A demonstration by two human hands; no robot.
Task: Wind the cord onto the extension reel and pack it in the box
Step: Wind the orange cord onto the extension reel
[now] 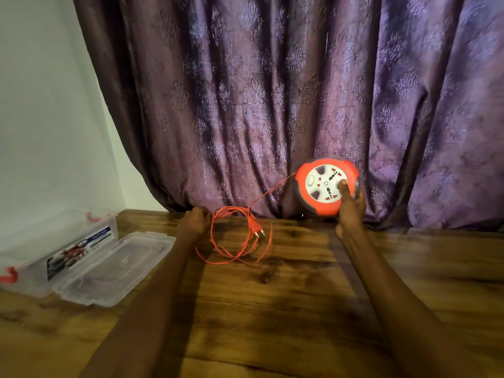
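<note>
R hand (350,211) grips reel (326,186), socket face twd camera; L hand (195,221) pinches cord (237,241).

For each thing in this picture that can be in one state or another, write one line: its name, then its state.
Reel: lifted upright, held by right hand.
Cord: mostly unwound, looped loosely on the table, gripped by left hand.
Plug: unplugged, lying among the loops.
Box: open, nothing visible inside.
Lid: off, lying beside the box.
Curtain: drawn closed.
</note>
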